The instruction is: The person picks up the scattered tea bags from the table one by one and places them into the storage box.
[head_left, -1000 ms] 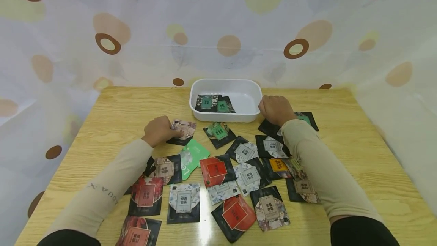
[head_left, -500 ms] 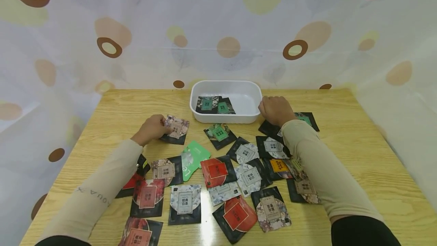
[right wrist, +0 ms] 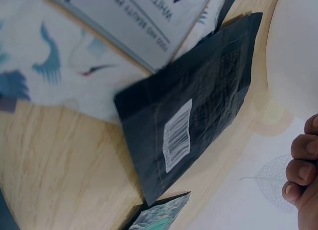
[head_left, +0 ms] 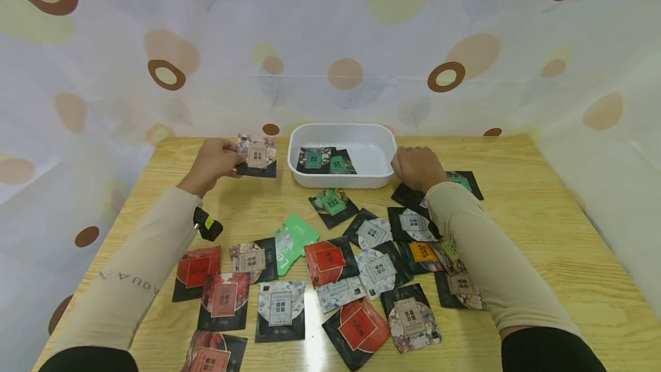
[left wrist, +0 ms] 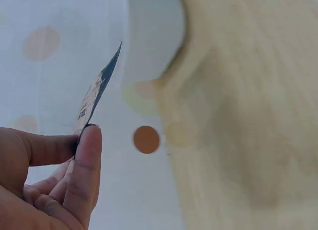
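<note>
Pinching sachet [head_left: 257, 157], left hand [head_left: 214, 162] raised, right hand [head_left: 417, 167] perhaps touching tray [head_left: 341, 181]

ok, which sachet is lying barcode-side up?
The plain black one beside the right hand: its barcode shows. Every other sachet in view, like the floral one in the left hand, shows a coloured print.

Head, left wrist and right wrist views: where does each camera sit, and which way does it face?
Head: on the head, facing forward and down at tray and packets; left grip, right grip and sleeves show.
Left wrist: on that wrist, facing the flowered packet, backdrop and table; pinching fingers show.
Right wrist: on that wrist, facing a barcoded packet; curled fingers show at the right edge.
Head and left wrist share the flowered packet.
</note>
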{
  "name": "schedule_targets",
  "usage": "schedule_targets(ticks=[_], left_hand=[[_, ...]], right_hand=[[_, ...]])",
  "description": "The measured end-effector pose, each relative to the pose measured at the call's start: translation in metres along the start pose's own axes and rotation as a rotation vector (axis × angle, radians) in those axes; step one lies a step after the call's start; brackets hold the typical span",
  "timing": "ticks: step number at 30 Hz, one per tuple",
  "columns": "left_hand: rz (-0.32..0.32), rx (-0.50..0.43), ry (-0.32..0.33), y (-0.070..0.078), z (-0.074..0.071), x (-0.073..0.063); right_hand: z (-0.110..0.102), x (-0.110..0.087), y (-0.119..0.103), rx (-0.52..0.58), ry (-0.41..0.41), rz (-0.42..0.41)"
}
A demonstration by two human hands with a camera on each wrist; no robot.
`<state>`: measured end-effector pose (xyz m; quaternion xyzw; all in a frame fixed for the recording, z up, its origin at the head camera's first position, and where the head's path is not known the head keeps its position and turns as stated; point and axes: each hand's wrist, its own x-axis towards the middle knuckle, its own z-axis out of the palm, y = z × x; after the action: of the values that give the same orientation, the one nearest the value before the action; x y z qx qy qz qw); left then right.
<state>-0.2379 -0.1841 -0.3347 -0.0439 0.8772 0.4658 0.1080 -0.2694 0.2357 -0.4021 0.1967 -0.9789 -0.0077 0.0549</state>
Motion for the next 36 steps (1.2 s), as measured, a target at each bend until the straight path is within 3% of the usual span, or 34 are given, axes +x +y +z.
schedule_targets(ticks=[5, 11, 17, 23, 26, 30, 36], left_hand=[[0.003, -0.062, 0.008, 0.031, 0.003, 0.010], [0.002, -0.151, -0.021, 0.051, 0.030, 0.028], [-0.019, -0.191, -0.088, 0.055, 0.062, 0.043], [0.025, -0.146, -0.169, 0.058, 0.088, 0.054], [0.044, -0.127, -0.205, 0.059, 0.096, 0.058], [0.019, -0.120, -0.232, 0.058, 0.105, 0.061], [0.008, -0.090, -0.238, 0.058, 0.113, 0.064]], right_hand=[[-0.002, -0.005, 0.001, 0.006, 0.009, 0.003], [-0.002, -0.009, 0.001, 0.012, -0.003, 0.024], [-0.005, -0.009, -0.002, 0.022, -0.041, 0.028], [-0.004, -0.010, -0.004, 0.015, -0.035, 0.027], [-0.002, -0.009, -0.005, 0.017, -0.029, 0.035], [0.001, -0.006, -0.009, 0.010, -0.036, 0.037], [-0.002, -0.005, -0.017, 0.004, -0.053, 0.035]])
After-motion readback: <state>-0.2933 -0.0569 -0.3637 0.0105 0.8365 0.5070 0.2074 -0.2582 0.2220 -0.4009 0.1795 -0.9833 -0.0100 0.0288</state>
